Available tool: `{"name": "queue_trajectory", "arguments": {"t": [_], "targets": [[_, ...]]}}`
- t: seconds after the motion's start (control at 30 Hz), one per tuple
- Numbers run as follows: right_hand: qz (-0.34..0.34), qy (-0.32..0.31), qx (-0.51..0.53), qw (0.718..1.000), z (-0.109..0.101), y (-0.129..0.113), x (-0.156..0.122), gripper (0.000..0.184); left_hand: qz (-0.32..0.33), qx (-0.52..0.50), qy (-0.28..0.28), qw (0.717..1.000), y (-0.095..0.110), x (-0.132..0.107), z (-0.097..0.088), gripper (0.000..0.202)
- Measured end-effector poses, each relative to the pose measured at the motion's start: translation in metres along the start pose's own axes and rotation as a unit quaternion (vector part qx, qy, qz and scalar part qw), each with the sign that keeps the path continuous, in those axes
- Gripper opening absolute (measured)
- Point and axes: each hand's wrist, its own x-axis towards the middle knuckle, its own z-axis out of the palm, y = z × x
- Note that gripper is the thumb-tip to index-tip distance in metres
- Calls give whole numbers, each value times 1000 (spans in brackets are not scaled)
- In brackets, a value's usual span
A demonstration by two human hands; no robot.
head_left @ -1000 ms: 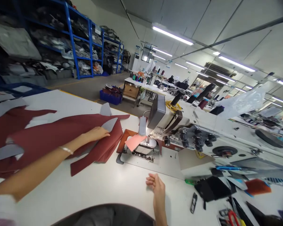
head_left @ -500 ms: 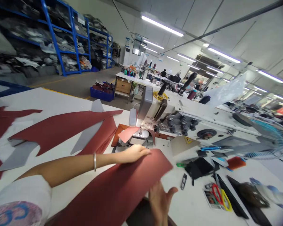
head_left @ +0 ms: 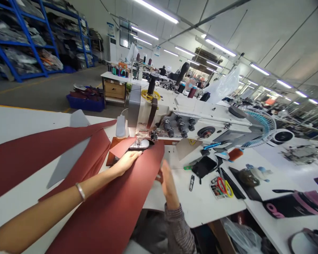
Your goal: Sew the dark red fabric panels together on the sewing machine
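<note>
A long maroon leather panel (head_left: 108,208) lies slanted across the white work table (head_left: 201,201), its top end reaching the sewing machine's bed. My left hand (head_left: 125,163), with a bangle on the wrist, is gripping this panel near its upper edge. My right hand (head_left: 169,185) stands raised with fingers apart, just right of the panel's edge and holding nothing. A salmon-pink piece (head_left: 119,147) sits on the brown plate beside the presser foot of the industrial sewing machine (head_left: 148,123). More maroon pieces (head_left: 29,155) and a grey piece (head_left: 69,158) lie at the left.
Red-and-yellow scissors (head_left: 222,187), small snips (head_left: 191,182) and a black pouch (head_left: 204,165) lie right of my right hand. A fan (head_left: 259,123) stands behind the machine. A blue crate (head_left: 85,102) sits on the floor, with blue shelving (head_left: 21,38) behind it.
The maroon panel has been lifted from the left of the table and now lies in front of the machine. My left hand moved toward the machine with it, my right hand rose, and the view swung.
</note>
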Motion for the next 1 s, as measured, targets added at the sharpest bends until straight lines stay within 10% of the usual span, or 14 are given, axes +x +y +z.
{"name": "queue_trajectory", "arguments": {"t": [0.2,0.37,0.57,0.77,1.0], "targets": [[-142,-46,13,989,30,4,-7,88,-126,-122,-183,967,15,8,-14,67],[-210,-84,-59,972,18,-49,23,81,-50,-62,-215,973,16,13,-33,52],[-203,-85,-119,968,-8,-70,72,79,20,162,-14,986,19,8,-26,43],[-211,-52,-121,969,-3,-76,89,63,111,123,24,986,19,0,-26,40],[-171,-33,-121,977,7,-69,130,43,184,185,305,916,-8,15,-10,27]]}}
